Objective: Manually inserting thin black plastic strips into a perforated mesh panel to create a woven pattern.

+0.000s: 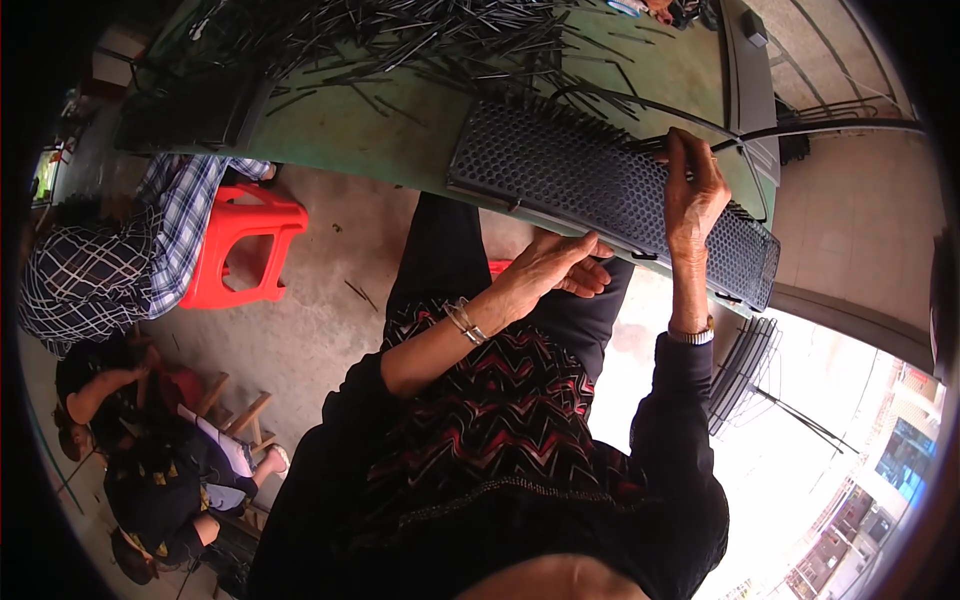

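Note:
A long black tray [570, 165] full of small round holes lies slantwise along the near edge of a green table [330, 135]. Thin dark sticks stand up along its far side. My right hand [693, 195] is over the tray's right part, thumb and fingers pinched together near the far edge. Whatever is between those fingertips is too small to make out. Just below the tray's near edge is my left hand [562, 268], palm partly up and fingers loosely bent, with nothing visible in it.
Loose black sticks [400, 35] lie heaped across the table's far side. A black cable [660, 103] crosses behind the tray. To the left are a red plastic stool [250, 245], a person in a checked shirt [185, 215] and other seated people. A dark slatted rack [742, 370] stands at lower right.

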A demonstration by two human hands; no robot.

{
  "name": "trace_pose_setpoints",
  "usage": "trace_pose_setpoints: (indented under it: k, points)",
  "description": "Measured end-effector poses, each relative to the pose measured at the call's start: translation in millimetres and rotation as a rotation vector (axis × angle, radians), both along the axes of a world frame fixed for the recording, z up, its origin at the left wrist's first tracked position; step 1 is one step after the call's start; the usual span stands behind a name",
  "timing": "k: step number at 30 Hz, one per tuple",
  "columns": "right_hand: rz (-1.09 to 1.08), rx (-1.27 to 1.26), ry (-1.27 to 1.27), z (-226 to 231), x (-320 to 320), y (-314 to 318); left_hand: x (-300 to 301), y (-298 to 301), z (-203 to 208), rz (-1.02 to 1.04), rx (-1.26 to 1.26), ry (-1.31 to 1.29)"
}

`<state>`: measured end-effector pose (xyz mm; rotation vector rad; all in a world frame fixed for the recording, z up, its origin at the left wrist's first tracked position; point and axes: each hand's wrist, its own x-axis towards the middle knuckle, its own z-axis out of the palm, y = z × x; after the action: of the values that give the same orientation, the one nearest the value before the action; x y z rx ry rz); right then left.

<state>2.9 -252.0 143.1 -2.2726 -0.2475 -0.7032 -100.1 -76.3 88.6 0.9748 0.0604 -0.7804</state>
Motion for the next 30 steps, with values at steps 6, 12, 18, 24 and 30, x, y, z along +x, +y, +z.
trace_pose_setpoints:
  k: [6, 12, 18, 24, 30]
  points:
    - [0.008, -0.068, -0.016, 0, 5, -2, 3, 5, 7, -0.002, 0.053, 0.024]
    - [0.069, -0.137, 0.002, -1, 8, -4, 1, 8, 6, 0.051, 0.035, 0.019]
    - [0.062, -0.204, -0.066, -6, 5, -8, -2, 8, 2, 0.071, 0.022, 0.017]
    - [0.115, -0.141, 0.073, -14, -1, -4, -3, 10, 1, 0.088, 0.002, 0.021]
    - [0.226, -0.147, 0.109, -1, 1, -3, -5, 11, -1, 0.107, 0.018, 0.024]
